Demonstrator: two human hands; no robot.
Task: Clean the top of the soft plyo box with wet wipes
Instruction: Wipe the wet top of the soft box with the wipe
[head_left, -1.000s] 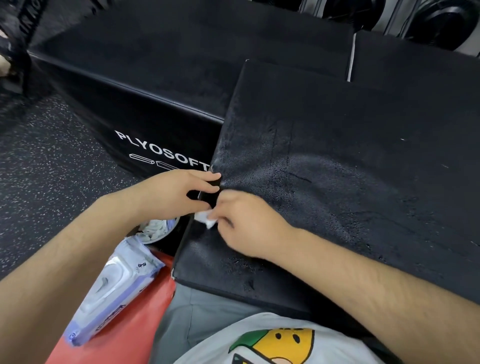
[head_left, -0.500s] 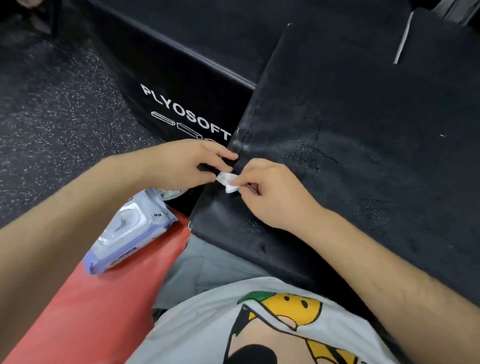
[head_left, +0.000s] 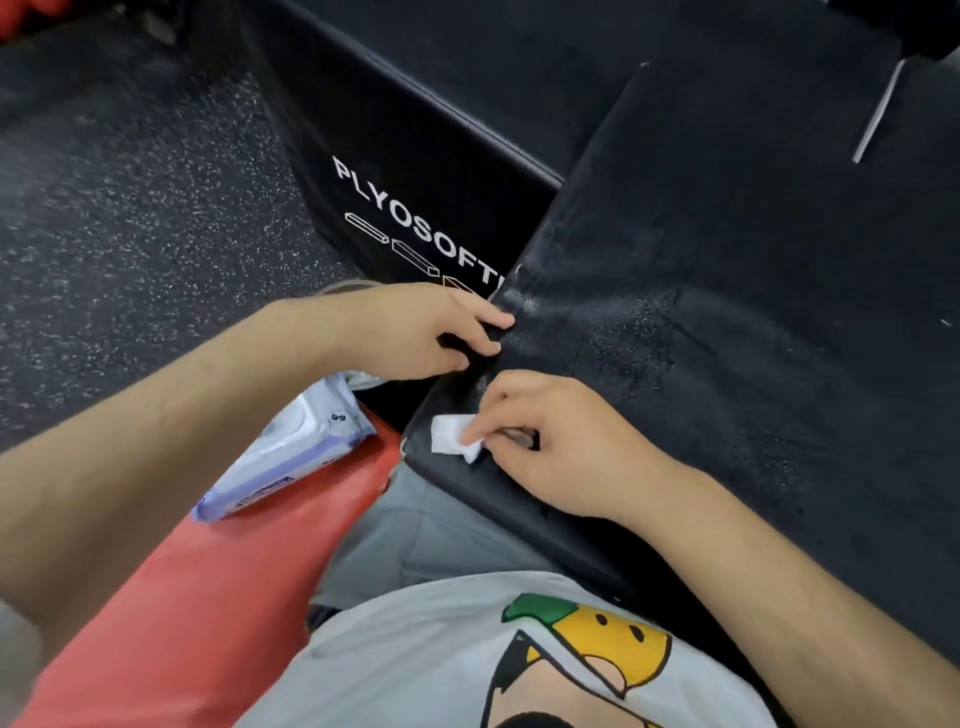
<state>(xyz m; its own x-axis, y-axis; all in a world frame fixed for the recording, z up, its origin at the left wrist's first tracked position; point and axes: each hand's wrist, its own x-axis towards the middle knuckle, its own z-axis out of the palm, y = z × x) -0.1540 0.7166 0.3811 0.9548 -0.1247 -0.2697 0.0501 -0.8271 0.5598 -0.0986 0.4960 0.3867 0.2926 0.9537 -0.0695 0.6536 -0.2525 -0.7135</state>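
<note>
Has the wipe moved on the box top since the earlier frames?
Yes. The wipe, pinched by the right hand, has slid along the box edge toward its near corner, away from the left hand.

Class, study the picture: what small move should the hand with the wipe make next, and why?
Probably draw the wipe rightward across the box top. The right hand pinches it at the near left corner, the left hand grips the edge, and wet speckles thin out further right.

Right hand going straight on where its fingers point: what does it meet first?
The right hand would leave the plyo box at its edge, then probably reach the wipes pack, lying lower.
</note>
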